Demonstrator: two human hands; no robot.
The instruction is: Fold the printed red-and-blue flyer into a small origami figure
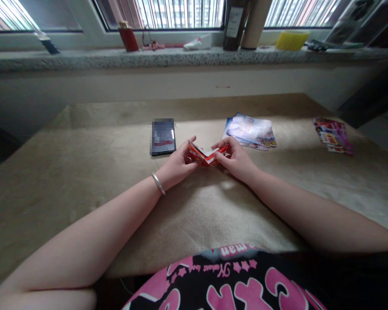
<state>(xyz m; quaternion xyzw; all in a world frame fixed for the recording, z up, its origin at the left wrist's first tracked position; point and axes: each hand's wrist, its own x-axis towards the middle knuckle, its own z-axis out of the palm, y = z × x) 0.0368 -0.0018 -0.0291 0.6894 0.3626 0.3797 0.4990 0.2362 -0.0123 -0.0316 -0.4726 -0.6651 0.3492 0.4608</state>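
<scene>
Between my two hands, over the middle of the table, is a red printed packet point(207, 161), bent into a V with a white inner side showing. My left hand point(179, 165), with a silver bangle at the wrist, pinches its left end. Closed on the opposite end is my right hand point(241, 161), its thumb lying on the front. The fingers behind the packet are partly hidden. Just beyond my left hand lies a dark flat device point(163, 137), its picture partly pixelated. A loose fan of glossy pale-blue printed sheets point(250, 130) rests past my right hand.
At the table's right side lie several overlapping pink and red printed wrappers point(333, 135). A tan cloth point(93, 172) covers the table. Along the stone windowsill point(93, 59) behind stand a red bottle point(128, 38), a dark bottle point(234, 28) and a yellow block point(292, 41).
</scene>
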